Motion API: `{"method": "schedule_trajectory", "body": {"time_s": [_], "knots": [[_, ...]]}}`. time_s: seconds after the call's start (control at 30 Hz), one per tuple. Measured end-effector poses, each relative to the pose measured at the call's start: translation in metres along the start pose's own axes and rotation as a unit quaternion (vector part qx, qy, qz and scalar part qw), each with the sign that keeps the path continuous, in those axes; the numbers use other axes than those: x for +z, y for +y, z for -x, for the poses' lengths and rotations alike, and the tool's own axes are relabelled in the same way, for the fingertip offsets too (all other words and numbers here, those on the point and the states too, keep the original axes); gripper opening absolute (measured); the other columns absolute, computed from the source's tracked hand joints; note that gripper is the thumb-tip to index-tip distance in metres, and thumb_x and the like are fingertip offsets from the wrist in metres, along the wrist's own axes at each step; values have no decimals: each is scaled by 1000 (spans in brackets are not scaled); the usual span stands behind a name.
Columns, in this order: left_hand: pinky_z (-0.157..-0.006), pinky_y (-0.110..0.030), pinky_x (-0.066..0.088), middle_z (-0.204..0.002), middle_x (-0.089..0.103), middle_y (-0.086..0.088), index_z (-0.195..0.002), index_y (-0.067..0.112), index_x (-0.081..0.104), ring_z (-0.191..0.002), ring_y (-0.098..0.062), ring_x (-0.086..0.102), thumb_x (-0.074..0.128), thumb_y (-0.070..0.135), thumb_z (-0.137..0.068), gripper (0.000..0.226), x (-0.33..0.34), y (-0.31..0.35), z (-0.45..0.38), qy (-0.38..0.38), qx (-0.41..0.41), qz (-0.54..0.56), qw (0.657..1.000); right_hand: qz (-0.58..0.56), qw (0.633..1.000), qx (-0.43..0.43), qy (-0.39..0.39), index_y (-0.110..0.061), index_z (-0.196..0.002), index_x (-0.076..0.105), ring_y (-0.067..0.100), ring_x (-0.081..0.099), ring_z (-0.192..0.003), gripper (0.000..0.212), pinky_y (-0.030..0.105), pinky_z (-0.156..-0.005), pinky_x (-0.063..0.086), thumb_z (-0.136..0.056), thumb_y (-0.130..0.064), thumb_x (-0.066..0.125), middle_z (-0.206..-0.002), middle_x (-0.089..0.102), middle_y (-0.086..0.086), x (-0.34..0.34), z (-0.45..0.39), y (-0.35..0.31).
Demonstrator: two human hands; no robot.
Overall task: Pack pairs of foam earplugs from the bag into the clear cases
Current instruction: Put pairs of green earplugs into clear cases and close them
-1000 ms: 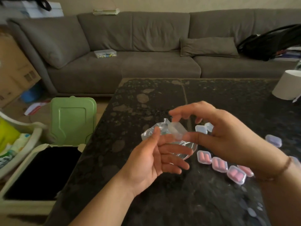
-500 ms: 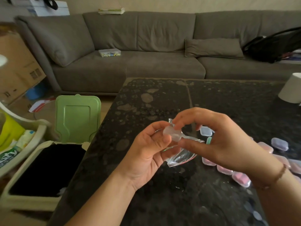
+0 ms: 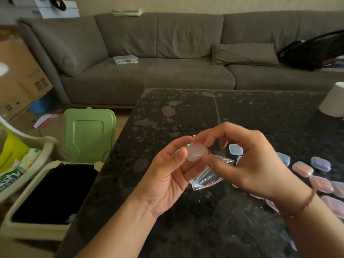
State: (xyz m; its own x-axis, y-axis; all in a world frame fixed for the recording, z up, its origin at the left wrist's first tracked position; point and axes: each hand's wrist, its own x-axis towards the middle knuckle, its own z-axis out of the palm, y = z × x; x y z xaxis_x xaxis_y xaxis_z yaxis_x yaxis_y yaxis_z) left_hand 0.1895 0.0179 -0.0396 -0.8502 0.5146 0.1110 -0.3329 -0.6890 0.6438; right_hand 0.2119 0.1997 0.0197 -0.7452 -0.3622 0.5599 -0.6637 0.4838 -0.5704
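Left hand point(image 3: 167, 175): you pinch a clear case point(image 3: 197, 152) between thumb and fingers, above the table point(image 3: 186, 116); your lower fingers also hold the bag point(image 3: 208, 175) under it
Right hand point(image 3: 247, 164): your thumb and forefinger close round the same case from the right; the other fingers curl loosely
Case: it looks empty and cloudy; whether the lid is open or shut you cannot tell from here
Bag: crumpled clear plastic with a red strip, hanging below the case; no earplugs show inside it
Change: a second ago your left hand lay open under the bag and the right held the case alone; now both hands have closed on the case and drawn together
Meaning: you are likely about to prise this case open to fill it; the pair still has to come out of the bag
Other cases: filled cases point(image 3: 302, 168) with pink plugs lie in a row to your right; empty cases point(image 3: 235, 149) lie behind your right hand
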Motion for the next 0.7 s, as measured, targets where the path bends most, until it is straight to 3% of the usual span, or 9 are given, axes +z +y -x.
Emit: {"method": "schedule_trajectory", "body": {"time_s": [0.1, 0.23, 0.43, 0.7], "knots": [[-77, -33, 62, -109, 73, -17, -103, 10, 71, -93, -25, 74, 95, 18, -58, 52, -1, 0, -1, 14, 16, -9, 1000, 44, 999, -20, 24, -18, -89, 63, 9, 68, -92, 11, 26, -72, 49, -80, -18, 70, -101, 71, -15, 3, 1, 3], [-74, -32, 61, -110, 72, -17, -101, 13, 74, -93, -26, 74, 97, 20, -53, 53, 1, -2, -3, 35, 25, -39, 998, 106, 993, -35, 35, -22, -88, 65, -3, 65, -84, 10, 18, -71, 49, -80, -28, 65, -101, 71, -17, 5, 2, 5], [-71, -26, 59, -103, 73, -15, -103, 13, 71, -89, -22, 74, 101, 28, -39, 72, 3, -3, -4, 82, 48, -81, 992, 141, 988, -36, 43, -22, -81, 67, 2, 67, -73, 10, 35, -58, 54, -78, -31, 65, -100, 72, -20, 7, 2, 9], [-70, -25, 58, -97, 74, -15, -107, 13, 69, -88, -21, 73, 101, 31, -35, 81, 1, -5, -4, 106, 66, -107, 986, 129, 990, -19, 48, -25, -78, 71, 6, 69, -70, 14, 34, -56, 54, -79, -37, 64, -85, 74, -12, 8, 2, 15]]}}
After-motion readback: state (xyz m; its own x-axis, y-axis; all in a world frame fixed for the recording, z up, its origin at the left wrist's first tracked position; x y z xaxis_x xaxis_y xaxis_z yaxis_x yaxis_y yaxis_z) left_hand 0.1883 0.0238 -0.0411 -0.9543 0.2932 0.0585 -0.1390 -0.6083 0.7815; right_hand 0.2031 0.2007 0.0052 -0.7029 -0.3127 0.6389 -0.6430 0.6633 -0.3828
